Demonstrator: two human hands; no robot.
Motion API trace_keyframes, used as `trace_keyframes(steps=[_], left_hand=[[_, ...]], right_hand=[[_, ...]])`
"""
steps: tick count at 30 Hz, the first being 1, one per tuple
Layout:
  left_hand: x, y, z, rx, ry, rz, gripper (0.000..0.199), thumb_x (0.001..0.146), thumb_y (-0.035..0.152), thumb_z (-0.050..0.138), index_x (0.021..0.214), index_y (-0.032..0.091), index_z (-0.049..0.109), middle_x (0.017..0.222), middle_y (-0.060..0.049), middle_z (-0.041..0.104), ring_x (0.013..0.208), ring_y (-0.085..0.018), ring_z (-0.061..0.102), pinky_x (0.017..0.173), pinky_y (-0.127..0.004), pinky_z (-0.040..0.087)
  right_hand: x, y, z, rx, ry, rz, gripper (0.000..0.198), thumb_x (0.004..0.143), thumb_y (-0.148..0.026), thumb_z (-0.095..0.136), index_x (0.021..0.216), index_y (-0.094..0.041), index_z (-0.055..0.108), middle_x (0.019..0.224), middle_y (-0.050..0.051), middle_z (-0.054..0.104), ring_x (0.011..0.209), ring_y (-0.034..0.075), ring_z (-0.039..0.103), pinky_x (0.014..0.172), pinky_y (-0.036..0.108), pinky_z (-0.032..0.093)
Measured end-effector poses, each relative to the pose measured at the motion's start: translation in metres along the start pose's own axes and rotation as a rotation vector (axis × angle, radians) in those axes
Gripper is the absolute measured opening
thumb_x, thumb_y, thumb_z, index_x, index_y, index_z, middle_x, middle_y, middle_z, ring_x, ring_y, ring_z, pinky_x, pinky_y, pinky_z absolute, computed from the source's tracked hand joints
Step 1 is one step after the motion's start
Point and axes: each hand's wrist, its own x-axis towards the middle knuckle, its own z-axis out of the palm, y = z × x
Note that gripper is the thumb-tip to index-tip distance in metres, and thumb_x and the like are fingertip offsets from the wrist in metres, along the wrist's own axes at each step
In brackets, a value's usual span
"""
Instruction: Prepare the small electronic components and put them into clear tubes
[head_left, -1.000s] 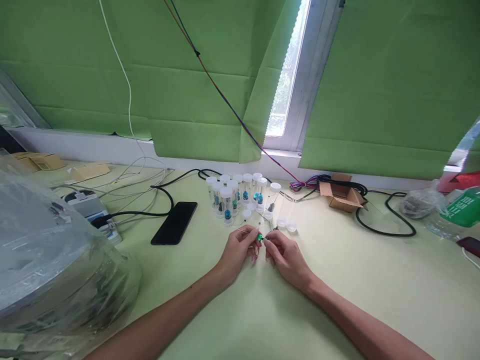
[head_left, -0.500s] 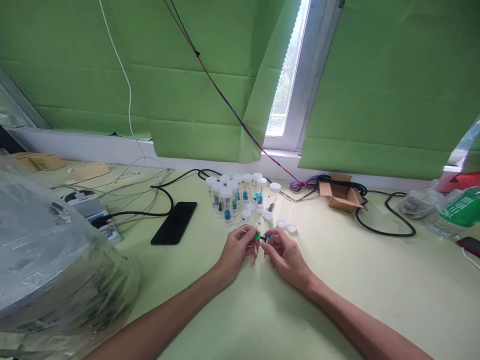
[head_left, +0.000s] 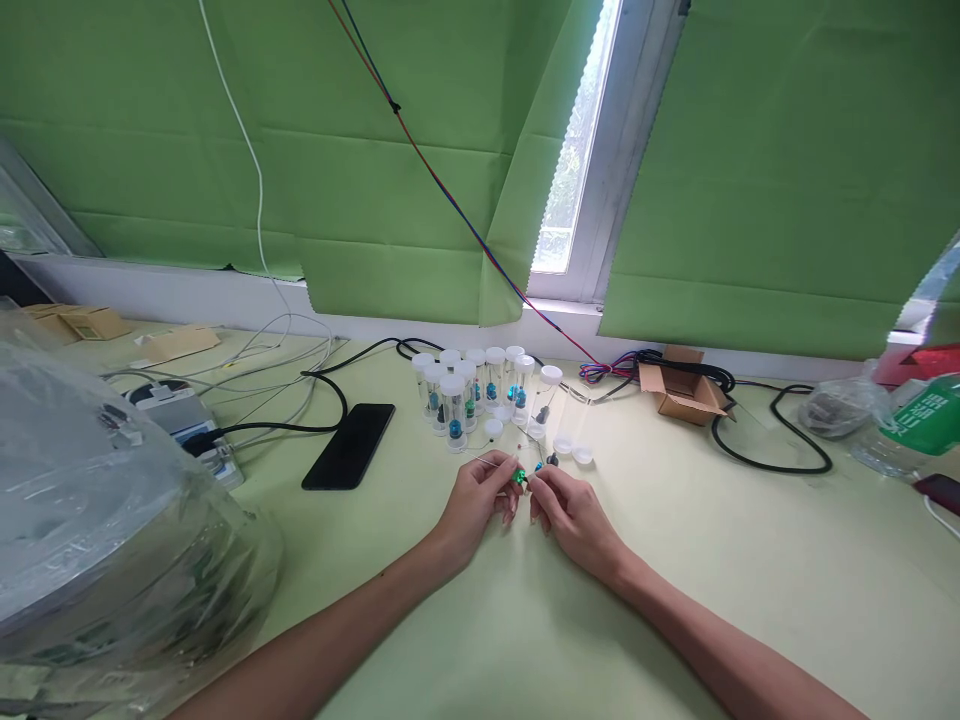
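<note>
Right hand (head_left: 573, 507) shifted slightly since earlier frame; fingertips pinch small dark part (head_left: 526, 479) beside green piece (head_left: 518, 477), clamped in left hand (head_left: 475, 498). Capped vials (head_left: 453, 412) stand beyond on counter (head_left: 495, 640).

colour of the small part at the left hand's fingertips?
Bright green: the small part by the left hand, seen best in the head view.

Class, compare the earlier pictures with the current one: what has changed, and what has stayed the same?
The fingers of the right hand have dipped slightly toward the wearer, so a small blue piece and a dark piece beyond them show more clearly. The left hand still pinches the green piece; the capped tubes and black phone stayed put.
</note>
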Motion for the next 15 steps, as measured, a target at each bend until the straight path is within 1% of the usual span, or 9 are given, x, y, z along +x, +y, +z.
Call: trace_keyframes(steps=[3, 6, 8, 11, 15], left_hand=[[-0.0003, 0.0017, 0.0012, -0.003, 0.013, -0.007, 0.031, 0.079, 0.045, 0.066, 0.077, 0.015, 0.06, 0.061, 0.0, 0.056, 0.05, -0.009, 0.048, 0.042, -0.019, 0.04], [0.0002, 0.0025, 0.0016, -0.013, 0.017, -0.002, 0.031, 0.078, 0.046, 0.067, 0.076, 0.015, 0.061, 0.059, 0.001, 0.055, 0.05, -0.01, 0.048, 0.041, -0.02, 0.04], [0.0006, 0.0025, 0.0016, -0.012, 0.018, 0.003, 0.031, 0.077, 0.046, 0.067, 0.076, 0.016, 0.061, 0.059, 0.001, 0.055, 0.049, -0.009, 0.048, 0.041, -0.02, 0.04], [0.0007, 0.0025, 0.0019, -0.008, 0.023, 0.001, 0.03, 0.078, 0.045, 0.067, 0.076, 0.016, 0.061, 0.058, 0.002, 0.055, 0.047, -0.009, 0.047, 0.041, -0.02, 0.04], [-0.0002, 0.0031, 0.0027, -0.005, 0.031, -0.002, 0.03, 0.078, 0.044, 0.067, 0.075, 0.015, 0.061, 0.058, 0.001, 0.055, 0.048, -0.009, 0.047, 0.041, -0.02, 0.04]], right_hand=[[-0.0007, 0.0013, 0.0006, 0.015, 0.005, 0.009, 0.034, 0.097, -0.041, 0.039, 0.075, -0.019, 0.052, 0.061, -0.001, 0.056, 0.047, 0.011, 0.046, 0.049, 0.024, 0.039], [-0.0007, 0.0014, 0.0008, 0.03, 0.019, 0.016, 0.026, 0.095, -0.043, 0.045, 0.092, -0.019, 0.055, 0.066, 0.0, 0.058, 0.049, 0.011, 0.048, 0.048, 0.024, 0.039], [-0.0003, 0.0005, 0.0006, 0.016, 0.034, 0.01, 0.026, 0.092, -0.043, 0.051, 0.102, -0.019, 0.054, 0.07, 0.001, 0.06, 0.053, 0.012, 0.05, 0.048, 0.024, 0.038], [0.0003, -0.0004, 0.0005, 0.007, 0.043, -0.003, 0.026, 0.09, -0.042, 0.055, 0.101, -0.019, 0.053, 0.073, 0.002, 0.061, 0.056, 0.013, 0.052, 0.048, 0.024, 0.037], [0.0003, 0.0004, 0.0006, 0.032, 0.023, 0.001, 0.022, 0.092, -0.04, 0.052, 0.096, -0.019, 0.054, 0.076, 0.003, 0.063, 0.058, 0.013, 0.054, 0.049, 0.024, 0.039]])
